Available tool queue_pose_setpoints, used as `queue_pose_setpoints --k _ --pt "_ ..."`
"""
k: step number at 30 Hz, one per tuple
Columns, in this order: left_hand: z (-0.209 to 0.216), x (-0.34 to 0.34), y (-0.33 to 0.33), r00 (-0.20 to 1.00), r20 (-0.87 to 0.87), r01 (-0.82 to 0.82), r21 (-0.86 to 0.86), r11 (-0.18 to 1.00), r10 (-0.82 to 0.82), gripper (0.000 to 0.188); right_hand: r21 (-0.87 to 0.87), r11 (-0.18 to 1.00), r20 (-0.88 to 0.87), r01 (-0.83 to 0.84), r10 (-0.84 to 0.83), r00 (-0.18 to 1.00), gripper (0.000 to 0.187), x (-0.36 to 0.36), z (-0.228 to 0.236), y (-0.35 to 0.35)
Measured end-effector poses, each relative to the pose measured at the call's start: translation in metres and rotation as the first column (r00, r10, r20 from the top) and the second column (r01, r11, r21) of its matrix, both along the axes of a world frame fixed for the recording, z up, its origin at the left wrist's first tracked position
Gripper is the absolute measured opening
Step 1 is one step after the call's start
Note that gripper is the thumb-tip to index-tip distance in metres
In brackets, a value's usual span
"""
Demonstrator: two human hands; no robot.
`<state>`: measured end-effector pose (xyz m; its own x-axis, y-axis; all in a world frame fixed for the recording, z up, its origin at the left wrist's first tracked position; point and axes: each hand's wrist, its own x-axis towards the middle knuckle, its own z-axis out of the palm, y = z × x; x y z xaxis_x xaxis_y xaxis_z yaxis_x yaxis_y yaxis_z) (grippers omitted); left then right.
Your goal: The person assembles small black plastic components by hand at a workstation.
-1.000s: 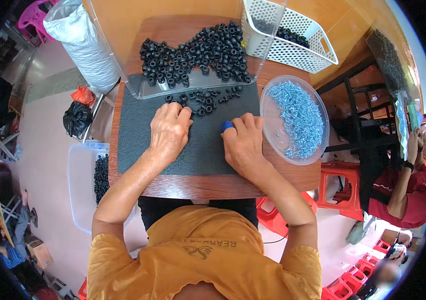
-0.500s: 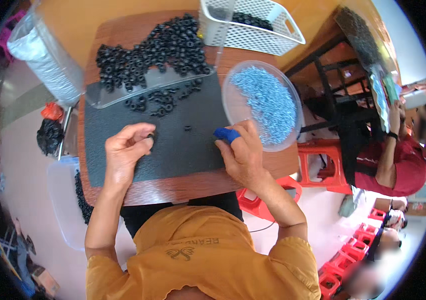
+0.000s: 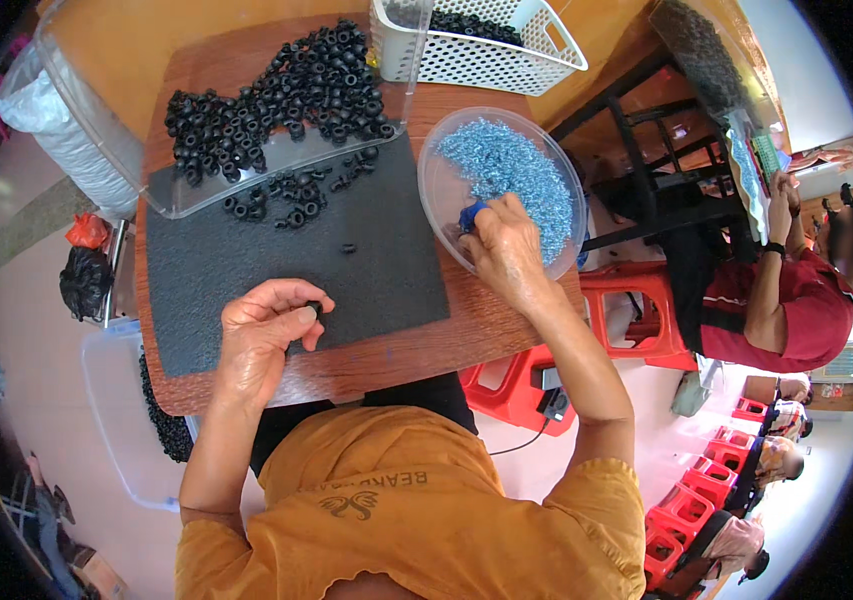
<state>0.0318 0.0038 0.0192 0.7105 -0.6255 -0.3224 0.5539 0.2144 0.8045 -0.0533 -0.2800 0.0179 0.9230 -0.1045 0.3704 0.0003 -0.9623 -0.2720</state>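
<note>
My left hand (image 3: 268, 325) is over the near part of a black mat (image 3: 216, 255), thumb and fingers closed on a small black ring-shaped part (image 3: 316, 308). My right hand (image 3: 508, 245) reaches over the near rim of a round clear tub (image 3: 430, 190). Its fingers are bent together, with a blue cover (image 3: 471, 216) on one fingertip; whatever they hold is hidden. Small shiny blue pieces (image 3: 526, 165) fill much of the tub. One loose black part (image 3: 349, 248) lies alone on the mat. Farther back, more black parts (image 3: 296, 200) are scattered beside a tipped clear bin (image 3: 186, 208).
Black parts (image 3: 286, 95) are heaped in the clear bin. A white perforated basket (image 3: 501, 72) stands at the table's far edge. Red stools (image 3: 636, 290) are on the right, near a seated person in a dark red shirt (image 3: 806, 310). A white sack (image 3: 71, 135) stands at left.
My right hand has moved away from above the mat, right and farther off, into the tub. My left hand still holds the black part. The view has shifted slightly.
</note>
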Motion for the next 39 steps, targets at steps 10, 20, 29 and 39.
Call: queue_pose_setpoints --k 10,20,29,39 --pt "-0.005 -0.007 0.0 1.0 -0.03 -0.011 -0.022 1.0 0.01 0.014 -0.023 0.999 0.049 -0.031 0.032 0.998 0.023 0.01 -0.006 -0.003" --pt "-0.012 -0.007 0.003 0.998 0.032 -0.05 -0.015 0.999 0.05 0.014 0.348 0.93 0.171 -0.119 0.062 0.983 0.019 0.034 0.027 0.045" --pt "-0.02 -0.006 0.006 0.943 0.316 -0.135 0.065 0.989 0.108 0.017 0.147 0.966 0.129 -0.21 0.192 0.973 0.024 0.061 -0.003 0.067" --pt "-0.021 0.0 0.005 0.97 0.196 -0.151 0.011 0.989 0.146 0.014 0.198 0.95 0.157 -0.241 0.212 0.965 0.021 0.069 0.005 0.077"
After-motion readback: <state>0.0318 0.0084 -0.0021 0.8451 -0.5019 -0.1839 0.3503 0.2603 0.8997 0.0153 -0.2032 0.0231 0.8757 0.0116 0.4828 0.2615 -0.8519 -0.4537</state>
